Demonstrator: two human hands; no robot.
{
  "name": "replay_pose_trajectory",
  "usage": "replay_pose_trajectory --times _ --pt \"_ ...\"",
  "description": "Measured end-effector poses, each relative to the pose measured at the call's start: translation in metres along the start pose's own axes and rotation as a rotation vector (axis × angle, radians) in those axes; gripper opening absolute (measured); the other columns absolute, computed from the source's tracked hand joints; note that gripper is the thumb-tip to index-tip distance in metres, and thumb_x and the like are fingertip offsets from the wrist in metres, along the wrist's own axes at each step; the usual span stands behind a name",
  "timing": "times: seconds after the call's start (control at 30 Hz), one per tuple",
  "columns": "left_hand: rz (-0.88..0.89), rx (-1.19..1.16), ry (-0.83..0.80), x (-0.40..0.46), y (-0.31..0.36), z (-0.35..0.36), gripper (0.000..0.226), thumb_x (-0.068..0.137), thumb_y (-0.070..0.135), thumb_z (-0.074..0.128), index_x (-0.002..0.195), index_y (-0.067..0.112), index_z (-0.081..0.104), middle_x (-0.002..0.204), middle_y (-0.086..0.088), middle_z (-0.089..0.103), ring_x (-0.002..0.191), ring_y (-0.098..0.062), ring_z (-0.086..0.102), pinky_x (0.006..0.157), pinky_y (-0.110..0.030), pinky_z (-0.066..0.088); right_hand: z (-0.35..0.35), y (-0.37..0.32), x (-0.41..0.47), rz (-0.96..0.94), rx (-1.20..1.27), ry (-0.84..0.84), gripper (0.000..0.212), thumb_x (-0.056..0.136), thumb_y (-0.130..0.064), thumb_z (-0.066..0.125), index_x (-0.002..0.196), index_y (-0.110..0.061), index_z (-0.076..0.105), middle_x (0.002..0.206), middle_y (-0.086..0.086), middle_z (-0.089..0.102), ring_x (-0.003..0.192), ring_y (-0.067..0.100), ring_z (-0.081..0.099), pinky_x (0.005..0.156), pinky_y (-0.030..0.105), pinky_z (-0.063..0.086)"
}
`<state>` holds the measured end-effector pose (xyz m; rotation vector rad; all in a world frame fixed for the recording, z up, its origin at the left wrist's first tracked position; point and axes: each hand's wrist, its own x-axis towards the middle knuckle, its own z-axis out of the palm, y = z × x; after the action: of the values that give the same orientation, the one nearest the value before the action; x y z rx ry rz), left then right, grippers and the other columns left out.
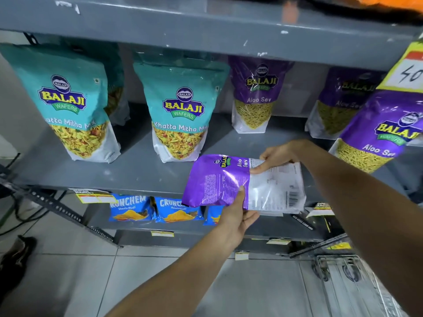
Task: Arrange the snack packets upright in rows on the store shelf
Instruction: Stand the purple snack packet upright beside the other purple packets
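I hold a purple Aloo Sev packet [219,179] sideways, back face up, over the front edge of the grey shelf [142,172]. My left hand [238,213] grips its lower edge and my right hand [277,156] pinches its upper edge. Two teal Khatta Mitha Mix packets [73,106] [180,110] stand upright at the left, with another teal packet behind the first. Upright purple Aloo Sev packets stand at the back middle [256,94], back right [338,104] and front right [380,133].
Blue Crunchem packets [130,209] stand on the lower shelf. Yellow price labels [96,197] hang on the shelf edges. A yellow price sign [407,69] hangs at the upper right. A wire trolley [343,273] is at the bottom right, a dark shoe [16,257] at the left floor.
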<state>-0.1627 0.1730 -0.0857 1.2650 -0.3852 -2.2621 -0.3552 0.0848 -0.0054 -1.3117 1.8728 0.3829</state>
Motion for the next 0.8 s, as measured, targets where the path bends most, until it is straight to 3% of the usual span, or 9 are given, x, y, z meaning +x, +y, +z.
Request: replay_pose_trajectory --times 0.13,0.2,0.27,0.37,0.43,0.53,0.63,0.7,0.8 --pt "0.015 0.053 -0.038 -0.007 -0.017 -0.001 0.037 0.091 0.036 0.065 0.119 0.013 0.062 0.094 -0.006 0.076 0.068 -0.014 0.075 0.073 -0.034 0.062 0.016 0.035 -0.017 -0.006 0.149 -0.089 0.079 0.056 -0.069 0.082 0.119 -0.026 0.064 0.125 -0.006 0.07 0.12 0.017 0.063 0.111 0.04 0.045" --pt "0.046 0.147 -0.06 -0.013 -0.024 0.0 0.029 0.091 0.033 0.066 0.113 0.015 0.063 0.092 -0.002 0.076 0.066 -0.011 0.074 0.068 -0.03 0.062 0.031 0.055 -0.032 -0.032 0.204 -0.065 0.07 0.061 -0.065 0.083 0.118 -0.026 0.067 0.121 -0.006 0.073 0.118 0.018 0.065 0.107 0.038 0.048" --pt "0.1 0.274 -0.107 -0.018 -0.025 -0.001 0.024 0.091 0.031 0.066 0.109 0.016 0.066 0.092 -0.001 0.075 0.069 -0.008 0.072 0.063 -0.025 0.061 0.051 0.076 -0.051 -0.135 0.344 0.031 0.047 0.077 -0.044 0.081 0.116 -0.02 0.071 0.116 -0.002 0.076 0.115 0.02 0.069 0.098 0.037 0.052" --pt "0.209 0.48 -0.194 -0.025 -0.01 -0.001 0.016 0.091 0.033 0.066 0.097 0.019 0.071 0.086 0.004 0.076 0.072 -0.005 0.07 0.073 -0.026 0.061 0.082 0.092 -0.083 -0.307 0.666 0.154 0.034 0.082 -0.013 0.078 0.116 -0.013 0.073 0.115 0.001 0.077 0.107 0.013 0.071 0.084 0.022 0.055" --pt "0.3 0.598 -0.201 -0.031 0.01 0.004 0.022 0.088 0.035 0.069 0.093 0.014 0.074 0.085 0.0 0.076 0.072 -0.011 0.068 0.078 -0.035 0.059 0.09 0.09 -0.097 -0.365 0.75 0.261 0.037 0.075 -0.015 0.082 0.111 -0.018 0.075 0.108 -0.003 0.079 0.099 0.009 0.072 0.078 0.016 0.054" --pt "0.491 0.714 -0.176 -0.035 0.047 0.016 0.034 0.078 0.043 0.076 0.092 0.012 0.078 0.094 -0.005 0.079 0.085 -0.018 0.07 0.088 -0.043 0.057 0.081 0.079 -0.108 -0.409 0.79 0.464 0.047 0.059 -0.03 0.087 0.105 -0.021 0.077 0.098 -0.006 0.081 0.092 0.009 0.074 0.077 0.019 0.056" --pt "0.667 0.771 -0.239 -0.041 0.086 0.033 0.01 0.083 0.035 0.075 0.088 0.027 0.076 0.093 0.009 0.078 0.093 -0.01 0.072 0.093 -0.034 0.054 0.062 0.064 -0.119 -0.484 0.861 0.62 0.043 0.063 -0.024 0.088 0.104 -0.016 0.076 0.094 -0.008 0.081 0.086 0.003 0.075 0.073 0.014 0.056" --pt "0.754 0.796 -0.289 -0.044 0.108 0.045 0.012 0.087 0.032 0.071 0.098 0.028 0.073 0.094 0.014 0.077 0.092 -0.002 0.071 0.09 -0.022 0.053 0.049 0.057 -0.12 -0.512 0.915 0.69 0.034 0.071 -0.016 0.087 0.102 -0.015 0.075 0.092 -0.008 0.081 0.083 0.002 0.075 0.071 0.014 0.056" --pt "0.847 0.797 -0.309 -0.035 0.131 0.058 0.023 0.09 0.031 0.068 0.106 0.015 0.075 0.103 0.002 0.077 0.094 -0.008 0.071 0.091 -0.024 0.053 0.036 0.05 -0.106 -0.517 0.984 0.765 0.031 0.074 -0.012 0.085 0.102 -0.015 0.073 0.083 -0.013 0.08 0.077 -0.003 0.073 0.067 0.012 0.055"
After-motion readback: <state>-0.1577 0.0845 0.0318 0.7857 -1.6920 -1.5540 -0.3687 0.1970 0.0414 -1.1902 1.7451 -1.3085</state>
